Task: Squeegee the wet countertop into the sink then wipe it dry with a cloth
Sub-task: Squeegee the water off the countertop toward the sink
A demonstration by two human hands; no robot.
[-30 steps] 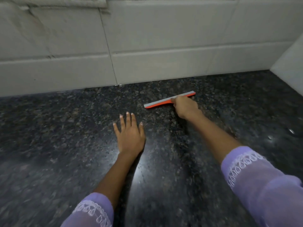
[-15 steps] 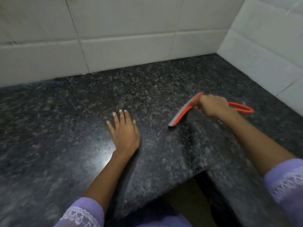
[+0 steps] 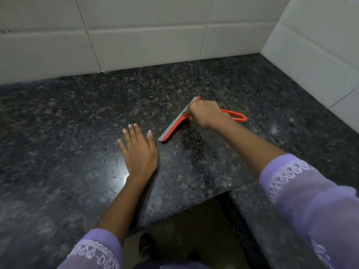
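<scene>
The right hand [image 3: 206,113] is closed tight around the orange squeegee [image 3: 175,123], its grip clamped on the handle just behind the blade, so the looped end of the handle sticks out past the wrist toward the right wall. The squeegee sits on the dark speckled bench [image 3: 68,123], blade edge down against the stone and angled from upper right to lower left, with its grey rubber strip facing the left hand. The left hand [image 3: 138,150] lies flat on the bench, palm down, fingers spread and apart, holding nothing; its fingertips are near the lower end of the blade but not touching it. Both arms wear lilac sleeves [image 3: 310,200] with white lace trim. White tiles [image 3: 145,41] run along the back of the bench and meet a second tiled wall in the corner on the right. The bench is L-shaped, and the floor shows in the notch at the bottom.
</scene>
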